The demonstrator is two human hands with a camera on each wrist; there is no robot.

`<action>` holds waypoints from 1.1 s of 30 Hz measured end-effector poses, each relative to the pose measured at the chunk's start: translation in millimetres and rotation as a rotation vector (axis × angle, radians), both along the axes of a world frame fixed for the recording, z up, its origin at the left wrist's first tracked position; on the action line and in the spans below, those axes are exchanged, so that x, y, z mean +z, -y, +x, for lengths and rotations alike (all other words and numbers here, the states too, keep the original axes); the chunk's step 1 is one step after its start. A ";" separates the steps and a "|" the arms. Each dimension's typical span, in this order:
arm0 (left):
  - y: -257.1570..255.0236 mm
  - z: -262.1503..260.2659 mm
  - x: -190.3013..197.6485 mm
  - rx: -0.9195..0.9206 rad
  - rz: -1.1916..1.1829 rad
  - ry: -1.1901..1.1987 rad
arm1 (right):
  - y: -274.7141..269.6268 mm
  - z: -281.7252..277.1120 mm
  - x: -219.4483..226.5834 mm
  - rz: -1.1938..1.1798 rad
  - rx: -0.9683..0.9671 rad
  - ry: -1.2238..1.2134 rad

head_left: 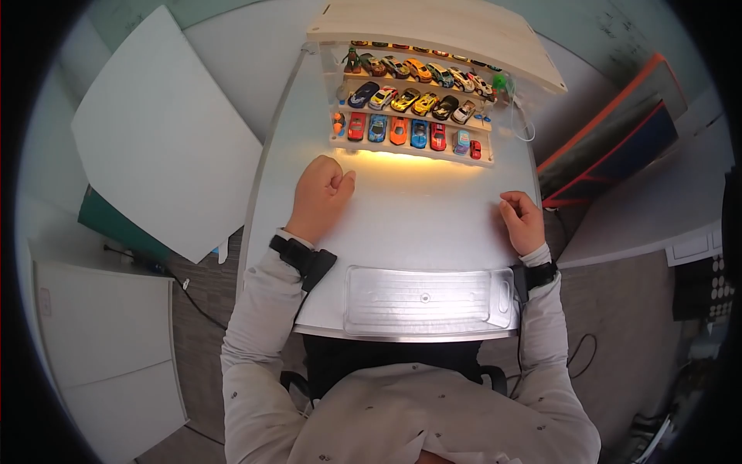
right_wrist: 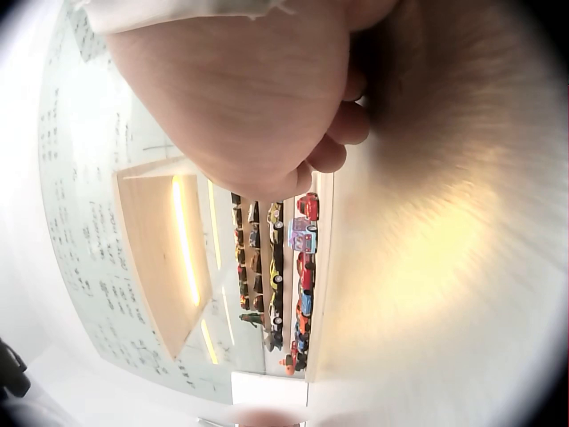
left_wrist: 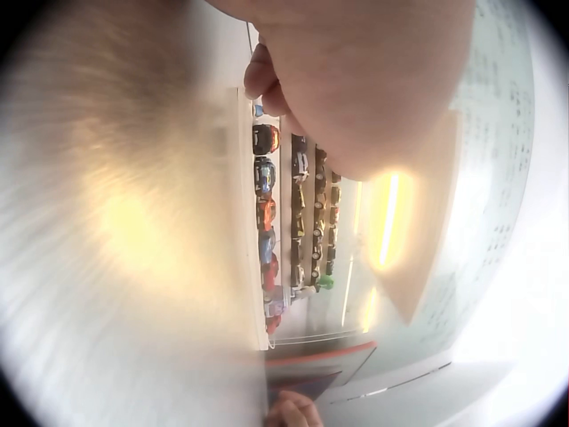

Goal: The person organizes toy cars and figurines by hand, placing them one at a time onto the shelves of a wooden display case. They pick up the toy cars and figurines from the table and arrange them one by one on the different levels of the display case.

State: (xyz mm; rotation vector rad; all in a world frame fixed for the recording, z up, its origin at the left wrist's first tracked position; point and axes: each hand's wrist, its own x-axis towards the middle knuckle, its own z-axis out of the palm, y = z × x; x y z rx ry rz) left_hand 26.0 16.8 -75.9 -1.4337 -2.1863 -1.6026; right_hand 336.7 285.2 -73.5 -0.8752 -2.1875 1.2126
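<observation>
My left hand rests on the table in front of the display rack, its fingers loosely curled and holding nothing. Farther right, my right hand lies by the table's right edge, also loosely curled with nothing in it. Toy cars stand in rows on the rack's tiers; a red car and an orange car are in the lowest row. A small red car shows just past my right fingers in the right wrist view. Near my body lies a clear plastic tray, between the two forearms.
A light wooden board roofs the rack, and a warm light glows under its front. At the rack's right are a small green object and a white cable. White panels stand left of the table.
</observation>
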 end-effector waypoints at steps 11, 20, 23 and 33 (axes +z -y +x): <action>2.3 6.1 4.5 -0.042 -0.187 -0.001 | 0.1 1.7 0.7 0.023 0.021 -0.008; 2.2 7.7 2.5 -0.024 -0.217 0.021 | 0.5 2.5 1.5 0.019 0.027 -0.022; 2.4 9.1 3.5 -0.005 -0.227 0.031 | 0.0 2.8 1.3 -0.006 0.039 -0.025; 2.0 9.8 3.0 0.011 -0.141 0.042 | 0.8 4.7 4.6 0.017 0.062 -0.013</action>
